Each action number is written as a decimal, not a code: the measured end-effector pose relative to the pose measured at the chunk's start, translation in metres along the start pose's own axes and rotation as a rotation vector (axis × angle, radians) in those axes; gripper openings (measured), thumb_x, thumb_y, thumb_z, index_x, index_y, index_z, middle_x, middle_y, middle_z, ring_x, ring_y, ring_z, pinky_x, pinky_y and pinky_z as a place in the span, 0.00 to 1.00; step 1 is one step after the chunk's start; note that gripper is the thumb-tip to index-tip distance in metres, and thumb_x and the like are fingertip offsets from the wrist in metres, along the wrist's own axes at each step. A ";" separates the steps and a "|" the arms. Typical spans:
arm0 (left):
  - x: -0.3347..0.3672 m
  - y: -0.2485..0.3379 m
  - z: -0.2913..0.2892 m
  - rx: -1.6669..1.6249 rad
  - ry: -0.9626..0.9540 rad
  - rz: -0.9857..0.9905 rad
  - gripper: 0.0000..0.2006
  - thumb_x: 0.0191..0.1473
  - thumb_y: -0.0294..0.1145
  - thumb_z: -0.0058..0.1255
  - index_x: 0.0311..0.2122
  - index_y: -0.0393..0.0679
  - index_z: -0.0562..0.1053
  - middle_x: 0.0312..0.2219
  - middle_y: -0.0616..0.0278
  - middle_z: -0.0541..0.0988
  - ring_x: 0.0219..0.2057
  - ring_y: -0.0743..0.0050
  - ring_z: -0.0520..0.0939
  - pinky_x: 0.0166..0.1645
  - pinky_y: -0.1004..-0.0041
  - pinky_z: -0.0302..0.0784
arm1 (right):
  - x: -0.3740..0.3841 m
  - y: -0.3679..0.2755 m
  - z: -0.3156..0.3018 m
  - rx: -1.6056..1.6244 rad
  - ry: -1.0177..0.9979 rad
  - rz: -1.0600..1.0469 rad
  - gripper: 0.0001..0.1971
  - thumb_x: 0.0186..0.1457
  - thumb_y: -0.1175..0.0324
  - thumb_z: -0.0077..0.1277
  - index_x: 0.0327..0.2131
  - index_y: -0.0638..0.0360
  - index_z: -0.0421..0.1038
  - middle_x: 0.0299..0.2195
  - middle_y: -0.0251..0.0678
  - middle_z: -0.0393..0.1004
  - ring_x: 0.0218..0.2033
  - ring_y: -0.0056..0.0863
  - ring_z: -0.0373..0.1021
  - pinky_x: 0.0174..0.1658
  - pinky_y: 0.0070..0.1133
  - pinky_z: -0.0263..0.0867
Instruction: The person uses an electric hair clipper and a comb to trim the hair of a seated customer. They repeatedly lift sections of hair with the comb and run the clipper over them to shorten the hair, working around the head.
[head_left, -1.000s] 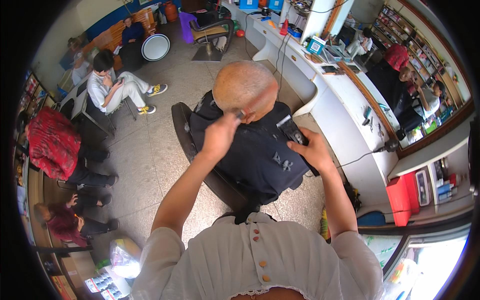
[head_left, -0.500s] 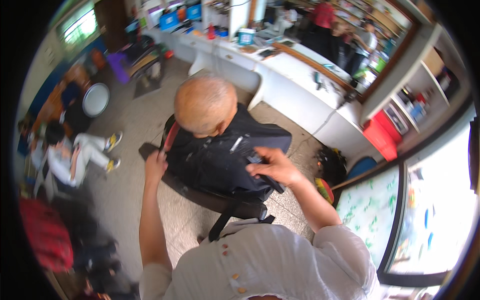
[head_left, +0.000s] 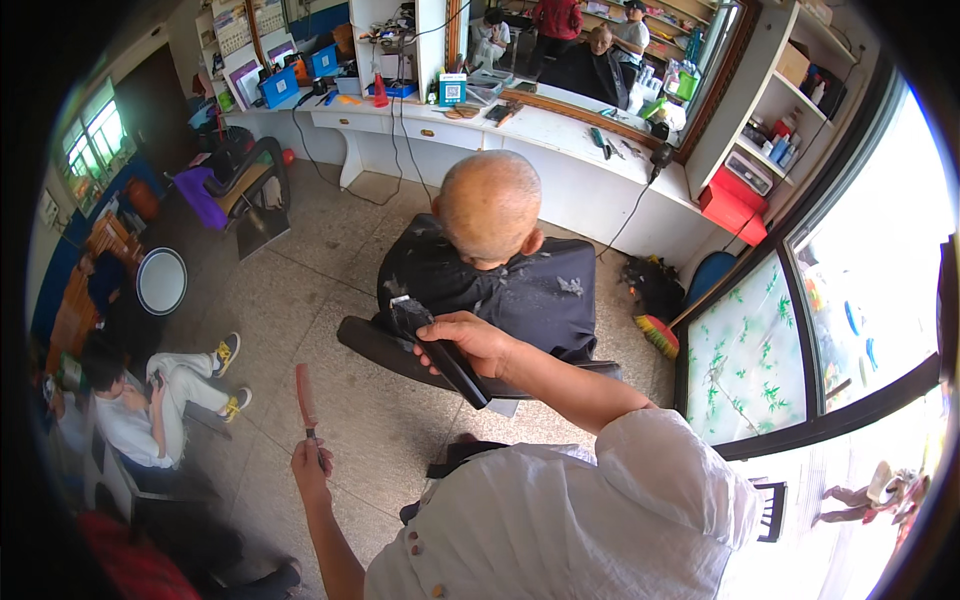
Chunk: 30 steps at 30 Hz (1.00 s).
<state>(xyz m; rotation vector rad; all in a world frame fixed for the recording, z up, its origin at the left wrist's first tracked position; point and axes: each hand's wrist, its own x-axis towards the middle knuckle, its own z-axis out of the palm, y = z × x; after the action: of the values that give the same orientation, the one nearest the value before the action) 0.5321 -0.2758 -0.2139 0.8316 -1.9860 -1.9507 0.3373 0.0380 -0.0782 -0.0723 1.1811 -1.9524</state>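
My right hand (head_left: 468,342) is wrapped round a black hair clipper (head_left: 466,384), its blade end pointing up and left. The clipper is over the near side of the barber chair, apart from the seated person's head (head_left: 490,205). That head has very short grey hair and is seen from behind. A black cape (head_left: 545,285) with loose tufts of hair covers the person's shoulders and body. Lower left, my left hand (head_left: 312,468) grips a red comb (head_left: 304,395) by its dark handle, teeth end upward, away from the chair. One chair armrest (head_left: 372,352) shows beside the cape.
A white counter (head_left: 560,128) under a framed mirror (head_left: 600,55) carries tools and blue boxes. To the right are a broom (head_left: 656,337), a dark heap (head_left: 652,285) and a glass door (head_left: 750,350). Another person (head_left: 140,415) sits at left near a round stool (head_left: 162,282).
My left hand with the comb has moved down and away from the seated person's head. My right hand has swung left with the clipper across the chair. The whole view has shifted.
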 end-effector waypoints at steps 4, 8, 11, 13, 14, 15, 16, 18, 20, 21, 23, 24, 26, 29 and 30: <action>0.060 0.020 0.000 0.047 -0.143 0.050 0.10 0.62 0.34 0.41 0.32 0.39 0.70 0.18 0.66 0.72 0.16 0.86 0.67 0.19 0.82 0.60 | 0.052 0.002 0.024 0.076 0.042 -0.026 0.13 0.54 0.66 0.56 0.37 0.64 0.69 0.31 0.38 0.74 0.31 0.28 0.72 0.33 0.27 0.72; 0.131 0.044 -0.010 0.099 -0.244 0.110 0.09 0.62 0.33 0.41 0.31 0.40 0.69 0.20 0.65 0.73 0.18 0.85 0.69 0.22 0.82 0.63 | 0.108 0.003 0.049 0.153 0.055 -0.062 0.16 0.55 0.63 0.56 0.41 0.65 0.67 0.32 0.41 0.74 0.32 0.30 0.73 0.35 0.28 0.73; 0.189 0.055 -0.038 0.128 -0.237 0.088 0.09 0.61 0.32 0.41 0.30 0.41 0.68 0.21 0.64 0.74 0.17 0.85 0.69 0.22 0.82 0.64 | 0.158 -0.005 0.068 0.213 0.098 -0.051 0.16 0.54 0.62 0.57 0.37 0.66 0.66 0.30 0.44 0.74 0.28 0.33 0.73 0.33 0.28 0.72; 0.217 0.050 -0.079 0.177 -0.220 0.033 0.08 0.61 0.32 0.41 0.31 0.41 0.68 0.20 0.64 0.74 0.16 0.85 0.69 0.21 0.82 0.63 | 0.187 -0.011 0.082 0.252 0.143 -0.065 0.17 0.54 0.62 0.56 0.37 0.67 0.66 0.29 0.44 0.74 0.28 0.33 0.73 0.32 0.27 0.72; 0.234 0.049 -0.101 0.197 -0.204 0.008 0.08 0.61 0.32 0.41 0.32 0.41 0.68 0.20 0.63 0.74 0.16 0.85 0.69 0.20 0.82 0.63 | 0.201 -0.019 0.088 0.263 0.163 -0.077 0.17 0.54 0.61 0.56 0.37 0.67 0.66 0.29 0.45 0.74 0.28 0.33 0.73 0.32 0.26 0.72; 0.249 0.044 -0.121 0.208 -0.187 -0.022 0.08 0.61 0.32 0.41 0.32 0.41 0.68 0.19 0.63 0.74 0.15 0.85 0.69 0.19 0.82 0.63 | 0.213 -0.026 0.095 0.228 0.173 -0.098 0.17 0.54 0.61 0.56 0.35 0.67 0.66 0.28 0.43 0.74 0.26 0.31 0.73 0.30 0.24 0.71; 0.266 0.037 -0.139 0.171 -0.162 -0.043 0.08 0.61 0.32 0.41 0.32 0.41 0.68 0.19 0.63 0.74 0.15 0.85 0.69 0.18 0.82 0.62 | 0.221 -0.032 0.100 0.213 0.196 -0.111 0.16 0.54 0.62 0.56 0.35 0.66 0.66 0.27 0.42 0.74 0.26 0.31 0.72 0.30 0.24 0.71; 0.308 0.016 -0.166 0.082 -0.100 -0.070 0.08 0.61 0.33 0.41 0.33 0.41 0.68 0.19 0.63 0.74 0.14 0.85 0.68 0.17 0.82 0.61 | 0.241 -0.047 0.112 0.165 0.227 -0.145 0.15 0.54 0.62 0.56 0.34 0.66 0.66 0.27 0.41 0.74 0.25 0.29 0.72 0.28 0.24 0.70; 0.347 0.004 -0.177 -0.002 -0.088 -0.096 0.08 0.61 0.34 0.42 0.32 0.42 0.67 0.18 0.63 0.74 0.13 0.84 0.68 0.16 0.82 0.59 | 0.262 -0.054 0.120 0.179 0.273 -0.169 0.14 0.54 0.62 0.55 0.33 0.63 0.67 0.26 0.39 0.73 0.24 0.27 0.71 0.28 0.23 0.70; 0.364 0.003 -0.176 -0.024 -0.097 -0.118 0.08 0.61 0.34 0.42 0.32 0.42 0.67 0.18 0.63 0.74 0.13 0.84 0.68 0.16 0.81 0.59 | 0.274 -0.055 0.121 0.195 0.298 -0.176 0.14 0.54 0.61 0.55 0.33 0.63 0.67 0.25 0.38 0.73 0.24 0.27 0.71 0.28 0.23 0.70; 0.407 0.002 -0.169 -0.086 -0.157 -0.141 0.08 0.61 0.34 0.42 0.33 0.43 0.68 0.19 0.64 0.74 0.13 0.85 0.68 0.16 0.81 0.59 | 0.293 -0.057 0.120 0.233 0.347 -0.186 0.13 0.54 0.61 0.53 0.32 0.62 0.68 0.25 0.37 0.73 0.24 0.27 0.71 0.28 0.24 0.70; 0.426 0.007 -0.161 -0.040 -0.215 -0.103 0.08 0.61 0.34 0.42 0.33 0.43 0.68 0.19 0.64 0.74 0.14 0.85 0.68 0.17 0.81 0.60 | 0.301 -0.057 0.116 0.255 0.371 -0.206 0.14 0.54 0.60 0.52 0.33 0.63 0.67 0.26 0.37 0.72 0.25 0.27 0.70 0.29 0.23 0.69; 0.466 0.030 -0.136 0.075 -0.342 -0.036 0.07 0.61 0.34 0.42 0.33 0.43 0.68 0.19 0.65 0.74 0.15 0.85 0.69 0.18 0.81 0.61 | 0.311 -0.051 0.108 0.329 0.428 -0.241 0.15 0.54 0.60 0.51 0.36 0.63 0.66 0.27 0.36 0.70 0.26 0.26 0.69 0.31 0.21 0.69; 0.529 0.057 -0.111 0.087 -0.511 0.015 0.08 0.61 0.35 0.41 0.34 0.44 0.69 0.20 0.66 0.74 0.18 0.85 0.70 0.20 0.82 0.62 | 0.322 -0.047 0.109 0.366 0.634 -0.338 0.15 0.53 0.60 0.51 0.37 0.63 0.66 0.29 0.38 0.71 0.28 0.27 0.70 0.33 0.23 0.69; 0.548 0.067 -0.100 0.128 -0.539 -0.003 0.08 0.62 0.35 0.41 0.34 0.44 0.69 0.20 0.66 0.74 0.18 0.85 0.69 0.21 0.81 0.63 | 0.324 -0.047 0.112 0.362 0.727 -0.381 0.15 0.53 0.60 0.51 0.37 0.62 0.66 0.29 0.39 0.71 0.28 0.27 0.70 0.34 0.23 0.69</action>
<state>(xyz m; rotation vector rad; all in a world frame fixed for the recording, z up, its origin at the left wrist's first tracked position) 0.1269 -0.6607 -0.2605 0.3478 -2.4152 -2.2424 0.1456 -0.2501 -0.0927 0.7022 1.2890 -2.6140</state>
